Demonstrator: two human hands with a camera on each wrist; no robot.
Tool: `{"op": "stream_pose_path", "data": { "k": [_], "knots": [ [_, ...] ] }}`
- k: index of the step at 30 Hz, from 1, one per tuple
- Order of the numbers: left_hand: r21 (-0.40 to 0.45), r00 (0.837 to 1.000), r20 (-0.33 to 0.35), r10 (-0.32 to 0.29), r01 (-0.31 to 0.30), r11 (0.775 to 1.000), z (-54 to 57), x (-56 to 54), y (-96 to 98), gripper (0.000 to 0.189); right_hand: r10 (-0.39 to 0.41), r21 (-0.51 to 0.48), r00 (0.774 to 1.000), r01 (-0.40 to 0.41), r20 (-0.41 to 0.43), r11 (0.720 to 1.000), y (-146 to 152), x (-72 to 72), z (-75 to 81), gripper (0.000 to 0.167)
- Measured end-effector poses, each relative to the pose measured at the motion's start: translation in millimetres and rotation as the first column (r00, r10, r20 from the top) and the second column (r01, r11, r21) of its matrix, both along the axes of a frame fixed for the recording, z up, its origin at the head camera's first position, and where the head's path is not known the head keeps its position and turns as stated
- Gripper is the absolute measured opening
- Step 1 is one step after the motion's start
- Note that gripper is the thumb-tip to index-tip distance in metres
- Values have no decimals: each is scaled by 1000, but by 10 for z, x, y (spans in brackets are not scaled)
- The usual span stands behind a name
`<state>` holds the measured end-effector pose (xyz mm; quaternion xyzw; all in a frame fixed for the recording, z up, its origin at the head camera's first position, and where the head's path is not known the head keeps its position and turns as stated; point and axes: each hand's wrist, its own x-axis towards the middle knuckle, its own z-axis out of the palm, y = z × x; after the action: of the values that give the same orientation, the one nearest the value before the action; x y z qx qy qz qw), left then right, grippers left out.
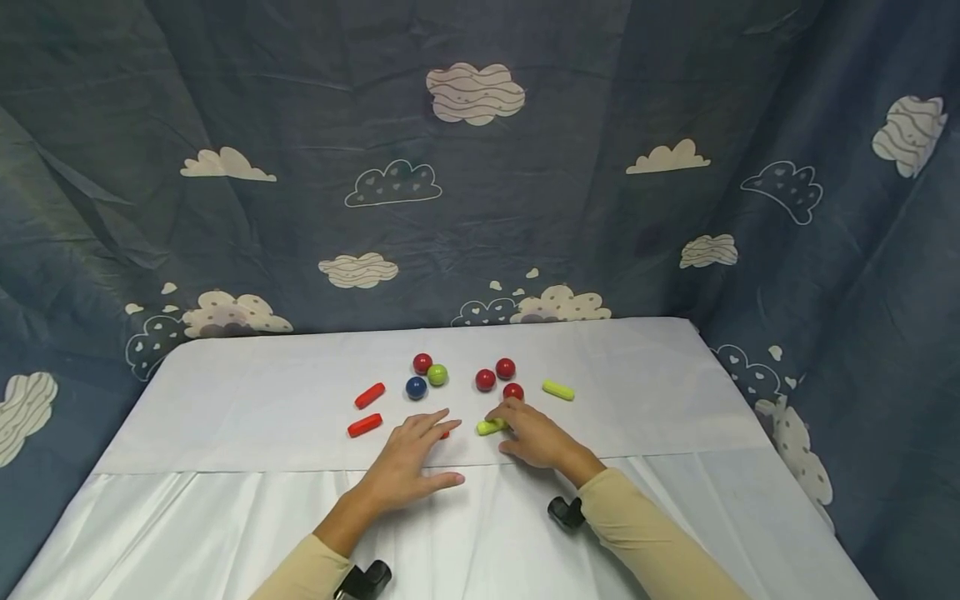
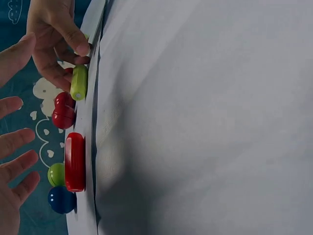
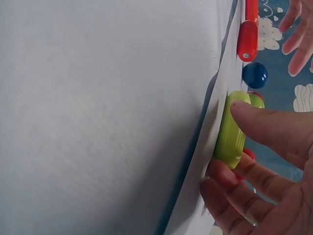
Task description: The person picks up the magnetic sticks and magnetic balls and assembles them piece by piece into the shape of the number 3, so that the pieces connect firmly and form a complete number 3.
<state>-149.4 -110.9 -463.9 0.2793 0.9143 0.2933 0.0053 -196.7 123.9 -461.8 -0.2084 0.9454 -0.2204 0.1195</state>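
My right hand (image 1: pixel 536 433) is at a light-green block (image 1: pixel 491 427) with rounded ends lying on the table. Its index fingertip touches or nearly touches the block's far side, while the thumb stays a little apart on the near side. In the right wrist view the thumb overlaps the green block (image 3: pixel 230 132). My left hand (image 1: pixel 405 462) hovers with spread fingers, holding nothing. Close by lies a red block (image 1: pixel 445 434), mostly hidden by those fingers in the head view but plain as a red block (image 2: pixel 75 161) in the left wrist view.
Two red blocks (image 1: pixel 365 425) lie to the left. Behind are a blue ball (image 1: pixel 416 387), a green ball (image 1: pixel 437 375) and several red balls (image 1: pixel 485 380). Another green block (image 1: pixel 558 390) lies at right. A cloud-patterned curtain (image 1: pixel 525 208) hangs behind the white table (image 1: pixel 225 400).
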Motion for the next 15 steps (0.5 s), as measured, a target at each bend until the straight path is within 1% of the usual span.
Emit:
{"op": "stream_pose_path", "data": {
  "k": [5,9,15],
  "knots": [
    [-14,1000,14,-16,16,1000,-6,12,38,68,-10,-21,1000,11,14,1000,-12,7,7,37],
    [-18,999,31,-11,12,1000,-18,23,53,64,-4,-31,1000,4,17,1000,-12,-4,-13,31],
    [-14,999,35,-10,11,1000,-30,35,67,60,-3,-58,1000,4,18,998,6,-24,-55,28]
  ]
}}
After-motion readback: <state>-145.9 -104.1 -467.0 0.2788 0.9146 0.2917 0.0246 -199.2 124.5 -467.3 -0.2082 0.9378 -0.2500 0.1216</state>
